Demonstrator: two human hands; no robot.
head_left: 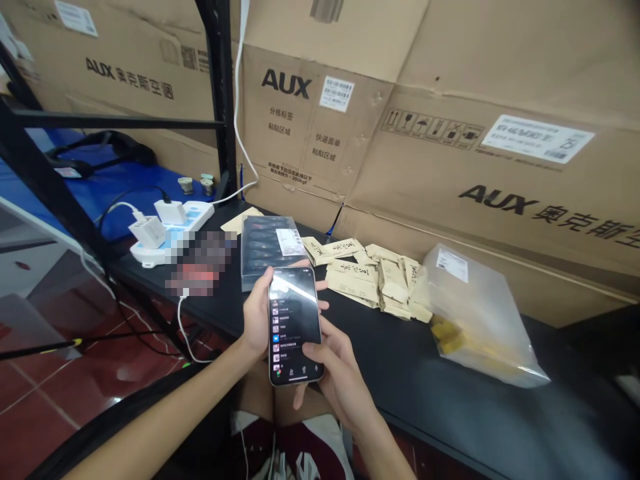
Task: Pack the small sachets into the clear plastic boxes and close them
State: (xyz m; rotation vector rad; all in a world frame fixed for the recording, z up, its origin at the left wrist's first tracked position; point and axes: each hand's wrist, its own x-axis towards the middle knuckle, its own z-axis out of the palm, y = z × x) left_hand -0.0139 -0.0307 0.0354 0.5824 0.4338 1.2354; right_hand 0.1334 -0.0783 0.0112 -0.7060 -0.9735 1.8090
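A smartphone (pixel 294 320) with a dark list on its lit screen is held upright in front of me, over the near edge of the black table. My left hand (pixel 257 313) wraps its left side, and fingertips show past the phone's right edge. On the lower right, my right hand (pixel 340 363) grips the phone, with the thumb lying on the screen. Just behind the phone lies a dark clear-lidded box (pixel 267 243) with a white label. Its near right part is hidden by the phone and hand.
Several paper packets (pixel 355 280) lie beside a translucent bag (pixel 480 320) with yellow contents. A power strip (pixel 200 217) with chargers sits left, near a blurred-out device (pixel 200 263) on a cable. Large cartons (pixel 305 140) line the back, and a black rack post (pixel 223 100) stands left.
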